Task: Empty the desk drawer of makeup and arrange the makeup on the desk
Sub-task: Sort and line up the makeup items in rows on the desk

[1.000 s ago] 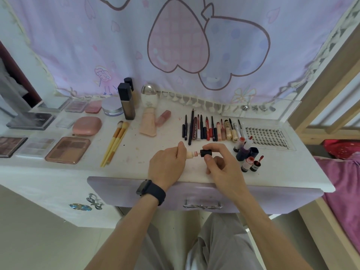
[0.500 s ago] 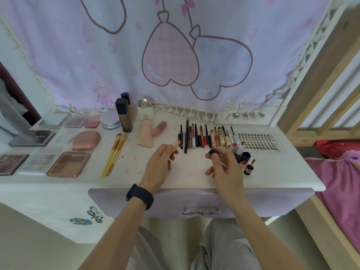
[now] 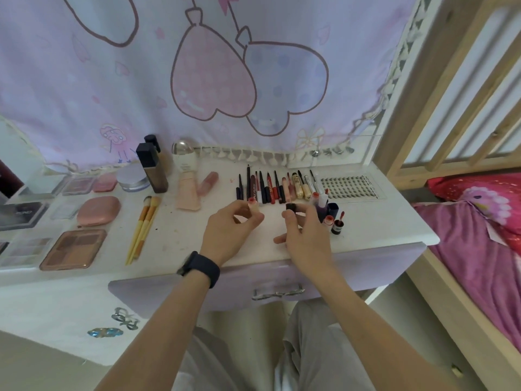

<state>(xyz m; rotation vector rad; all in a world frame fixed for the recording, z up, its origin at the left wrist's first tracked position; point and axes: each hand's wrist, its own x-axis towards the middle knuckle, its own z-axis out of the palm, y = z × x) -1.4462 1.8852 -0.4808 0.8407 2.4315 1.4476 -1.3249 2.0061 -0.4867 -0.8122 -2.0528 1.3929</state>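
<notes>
My left hand (image 3: 229, 232) holds a small beige lip-gloss tube (image 3: 253, 208) upright, its red-rimmed mouth uncovered. My right hand (image 3: 306, 235) pinches the tube's black cap (image 3: 290, 207) a little to the right, apart from the tube. Both hover over the white desk (image 3: 174, 238), just in front of a row of pencils and lip products (image 3: 275, 187). The lilac drawer (image 3: 248, 289) below the desk edge is pushed in, its inside hidden.
Small bottles (image 3: 328, 210) stand right of my right hand. Eyeshadow palettes (image 3: 74, 249), a pink compact (image 3: 98, 211), yellow brushes (image 3: 142, 230), a foundation bottle (image 3: 152, 167) and a beige tube (image 3: 187, 190) fill the left. A lash tray (image 3: 349, 187) lies far right. A bed (image 3: 479, 249) adjoins.
The cap came off the tube and my hands drew apart. The tube turned from lying sideways to upright. The camera tilted, so the desk sits lower in the frame.
</notes>
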